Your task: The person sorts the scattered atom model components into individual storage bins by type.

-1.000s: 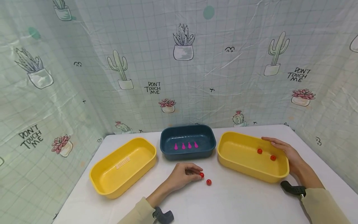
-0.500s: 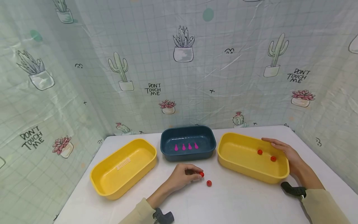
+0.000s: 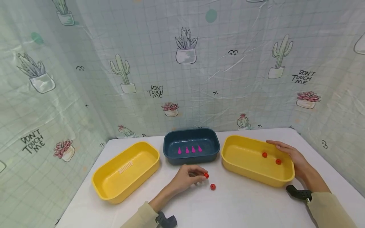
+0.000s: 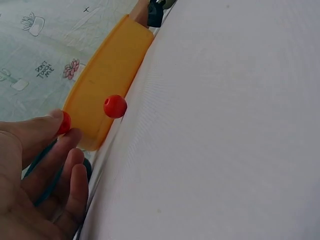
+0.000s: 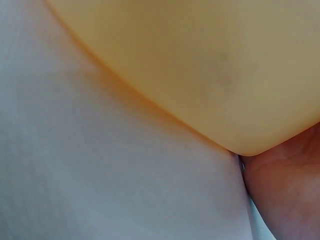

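Note:
My left hand (image 3: 188, 178) pinches a red bead (image 3: 206, 175) between thumb and fingertips, near the middle of the white table. The left wrist view shows that bead (image 4: 65, 123) at the tip of the thumb, with the other fingers loosely bent. A second red bead (image 3: 213, 186) lies on the table just beyond the fingertips, its hole showing. My right hand (image 3: 295, 158) rests against the right end of a yellow bin (image 3: 248, 172), fingers stretched along its far rim. Two red beads (image 3: 264, 155) lie inside this bin. Up close, the right wrist view shows the bin's wall (image 5: 200, 65).
A dark blue bin (image 3: 192, 160) at the back centre holds several pink teardrop-shaped pieces (image 3: 193, 149). On the left, another yellow bin (image 3: 134, 186) contains thin pale sticks (image 3: 125, 167). A cactus-print curtain (image 3: 205, 79) hangs behind the table (image 3: 228, 209).
My left hand has lifted slightly with the pinched bead, which sits a little farther from me. The bead on the table and my right hand have stayed in place.

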`<state>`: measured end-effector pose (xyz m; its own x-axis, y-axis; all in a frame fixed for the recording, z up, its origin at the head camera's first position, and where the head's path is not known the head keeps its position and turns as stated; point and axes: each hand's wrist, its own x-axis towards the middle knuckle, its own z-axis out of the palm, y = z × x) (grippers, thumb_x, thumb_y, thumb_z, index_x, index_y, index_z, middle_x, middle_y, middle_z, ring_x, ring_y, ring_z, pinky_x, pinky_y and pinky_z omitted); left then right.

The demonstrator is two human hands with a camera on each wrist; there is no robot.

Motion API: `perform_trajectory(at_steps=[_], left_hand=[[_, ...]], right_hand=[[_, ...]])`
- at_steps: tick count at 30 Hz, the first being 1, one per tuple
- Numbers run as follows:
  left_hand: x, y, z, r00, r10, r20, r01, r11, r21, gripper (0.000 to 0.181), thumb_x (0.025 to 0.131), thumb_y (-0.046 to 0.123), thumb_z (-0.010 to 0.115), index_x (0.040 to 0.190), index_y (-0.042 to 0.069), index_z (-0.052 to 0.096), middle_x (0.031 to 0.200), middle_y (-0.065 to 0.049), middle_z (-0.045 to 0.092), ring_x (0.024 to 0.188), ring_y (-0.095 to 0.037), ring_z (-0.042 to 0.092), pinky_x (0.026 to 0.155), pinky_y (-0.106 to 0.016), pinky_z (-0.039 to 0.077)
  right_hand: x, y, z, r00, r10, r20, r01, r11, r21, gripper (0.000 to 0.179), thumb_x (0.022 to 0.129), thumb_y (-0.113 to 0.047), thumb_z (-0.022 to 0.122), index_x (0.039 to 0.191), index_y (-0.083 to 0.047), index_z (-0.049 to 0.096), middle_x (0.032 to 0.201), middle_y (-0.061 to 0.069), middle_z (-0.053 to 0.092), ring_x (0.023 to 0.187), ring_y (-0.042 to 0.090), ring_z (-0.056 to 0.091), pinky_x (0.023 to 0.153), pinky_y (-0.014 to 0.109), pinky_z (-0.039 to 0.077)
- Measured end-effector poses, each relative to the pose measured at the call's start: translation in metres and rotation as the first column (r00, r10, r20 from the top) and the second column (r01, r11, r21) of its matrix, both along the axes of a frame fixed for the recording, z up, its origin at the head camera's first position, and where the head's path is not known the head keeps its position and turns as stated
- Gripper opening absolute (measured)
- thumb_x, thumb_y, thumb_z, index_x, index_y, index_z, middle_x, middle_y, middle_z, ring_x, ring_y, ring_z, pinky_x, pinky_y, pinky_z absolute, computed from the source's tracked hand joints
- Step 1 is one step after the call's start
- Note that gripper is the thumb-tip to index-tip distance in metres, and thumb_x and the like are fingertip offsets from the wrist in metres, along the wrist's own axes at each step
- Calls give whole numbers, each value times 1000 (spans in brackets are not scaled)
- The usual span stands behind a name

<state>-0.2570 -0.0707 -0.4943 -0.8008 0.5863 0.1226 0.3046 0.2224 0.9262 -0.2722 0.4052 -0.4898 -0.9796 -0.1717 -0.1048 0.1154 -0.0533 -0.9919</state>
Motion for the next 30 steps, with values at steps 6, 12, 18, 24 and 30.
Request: perform_trajectory(at_steps=[6, 12, 18, 24, 30], left_hand=[[0, 7, 8, 999, 17, -32, -17, 1000, -4, 24, 94, 25, 76, 116, 17, 78, 103, 0, 79, 81, -8, 67, 64, -25, 58], [-5, 19, 21, 997, 16, -73, -17, 1000, -15, 22, 94, 28, 76, 116, 22, 78, 103, 1, 79, 85, -7, 67, 68, -22, 56], [-10, 33, 35, 996, 29, -90, -27, 999, 17, 21, 95, 26, 75, 116, 21, 78, 104, -3, 79, 86, -8, 66, 70, -20, 55], [-15, 49, 43, 996, 33, -81, -30, 999, 42, 21, 96, 28, 74, 117, 23, 77, 105, -1, 77, 86, -8, 65, 70, -20, 57], [-22, 67, 48, 995, 43, -86, -37, 997, 69, 22, 97, 28, 73, 117, 21, 76, 107, -1, 77, 89, -7, 65, 72, -20, 57]], right_hand=[[0, 1, 0, 1000, 0, -7, 0, 1000, -11, 44, 111, -34, 43, 155, -33, 49, 130, -35, 60, 113, -5, 66, 95, 22, 57], [0, 1, 1, 1000, 3, -18, -3, 1000, -4, 45, 111, -34, 42, 155, -32, 48, 131, -35, 60, 113, -5, 66, 95, 22, 57], [0, -1, 0, 1000, 5, -17, -4, 1000, 2, 47, 111, -34, 42, 157, -31, 45, 133, -34, 58, 114, -6, 65, 96, 22, 57], [0, -2, 0, 1000, -1, -18, 1, 1000, 8, 46, 111, -34, 42, 156, -32, 47, 132, -34, 59, 114, -6, 65, 96, 22, 57], [1, -2, 1, 1000, -8, -14, 8, 1000, 17, 46, 111, -35, 42, 156, -32, 47, 131, -35, 58, 113, -7, 65, 95, 21, 57]])
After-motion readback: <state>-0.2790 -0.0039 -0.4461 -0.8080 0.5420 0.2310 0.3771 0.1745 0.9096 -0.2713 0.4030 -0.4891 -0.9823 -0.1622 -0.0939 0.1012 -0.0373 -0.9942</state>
